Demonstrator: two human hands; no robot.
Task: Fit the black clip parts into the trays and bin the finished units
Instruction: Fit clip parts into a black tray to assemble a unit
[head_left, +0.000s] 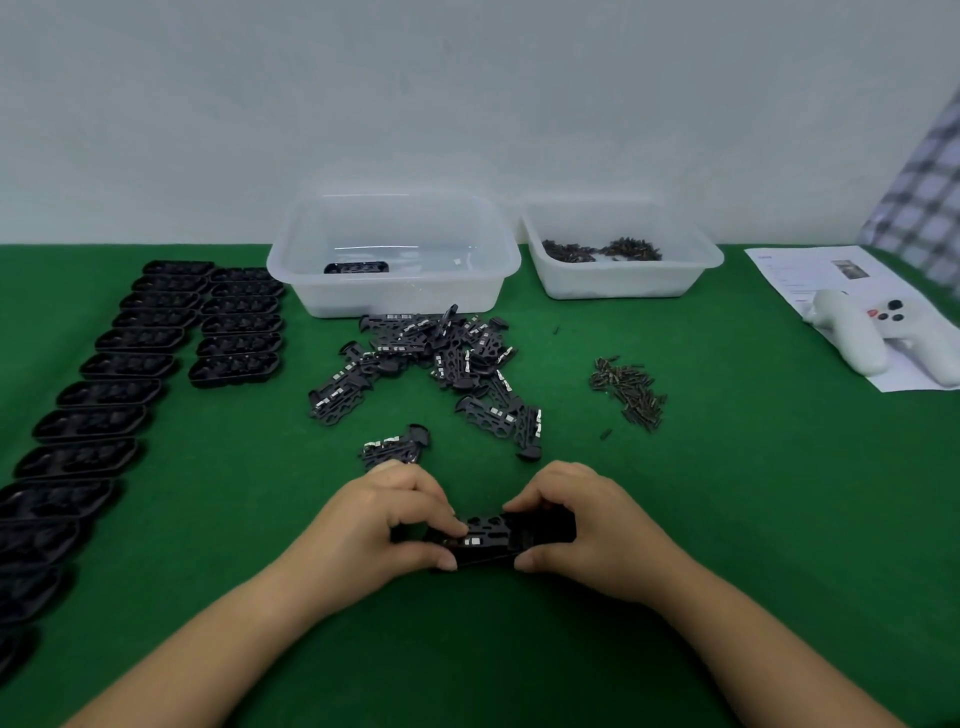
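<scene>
A black tray with a clip part in it lies on the green table in front of me. My left hand grips its left end, fingers curled over the top. My right hand grips its right end the same way. Beyond my hands lies a loose pile of black clip parts, with one single clip part just past my left hand. Two rows of empty black trays run down the left side. A clear bin at the back holds one finished unit.
A second clear bin at the back right holds small dark pins. A loose heap of the same pins lies right of the clips. A white controller rests on a printed sheet at far right.
</scene>
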